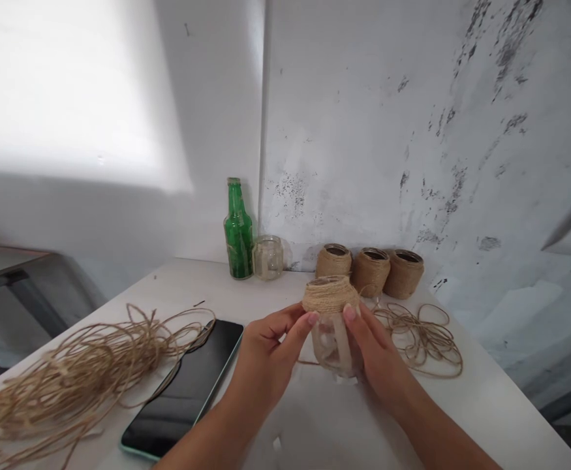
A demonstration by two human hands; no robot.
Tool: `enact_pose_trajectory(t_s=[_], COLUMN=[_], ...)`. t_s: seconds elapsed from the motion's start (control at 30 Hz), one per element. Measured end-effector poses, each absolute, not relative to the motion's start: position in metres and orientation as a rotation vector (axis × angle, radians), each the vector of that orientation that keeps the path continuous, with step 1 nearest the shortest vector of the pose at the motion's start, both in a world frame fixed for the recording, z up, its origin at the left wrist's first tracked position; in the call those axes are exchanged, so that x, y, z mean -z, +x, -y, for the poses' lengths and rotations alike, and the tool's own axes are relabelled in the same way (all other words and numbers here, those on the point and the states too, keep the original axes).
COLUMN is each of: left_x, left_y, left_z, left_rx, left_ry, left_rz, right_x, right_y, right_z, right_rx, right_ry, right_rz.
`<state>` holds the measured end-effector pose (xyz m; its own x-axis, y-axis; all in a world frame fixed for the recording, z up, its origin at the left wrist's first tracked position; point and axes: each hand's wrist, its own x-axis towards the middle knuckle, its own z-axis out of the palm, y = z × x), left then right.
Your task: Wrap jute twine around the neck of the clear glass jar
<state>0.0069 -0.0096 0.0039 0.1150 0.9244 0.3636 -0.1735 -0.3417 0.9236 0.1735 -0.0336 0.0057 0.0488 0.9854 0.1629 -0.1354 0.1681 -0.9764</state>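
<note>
Between my hands is a glass jar (331,343), its neck and shoulder wound with jute twine (330,296). Below the twine the glass is bare, with pale strips running down its side. My left hand (275,346) grips the jar from the left, thumb pressed at the lower edge of the winding. From the right, my right hand (376,343) clasps it the same way, thumb on the twine's edge. The fingers behind the jar are mostly hidden. A loose coil of twine (425,339) lies just right of my right hand.
A large heap of twine (84,375) and a black-screened tablet (187,388) lie at left on the white table (314,424). Along the wall stand a green bottle (239,238), a clear jar (268,258) and three twine-covered jars (370,271).
</note>
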Motion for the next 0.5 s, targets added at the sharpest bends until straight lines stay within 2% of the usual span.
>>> enact_pose_trajectory(t_s=[0.5], left_x=[-0.0006], left_y=[0.0064], left_z=[0.0102], left_rx=[-1.404], left_ry=[1.415], left_rz=[-0.753], right_x=[-0.0123], right_y=[0.1723], right_z=[0.0370], right_rx=[-1.049], right_ry=[-1.018], right_rz=[1.180])
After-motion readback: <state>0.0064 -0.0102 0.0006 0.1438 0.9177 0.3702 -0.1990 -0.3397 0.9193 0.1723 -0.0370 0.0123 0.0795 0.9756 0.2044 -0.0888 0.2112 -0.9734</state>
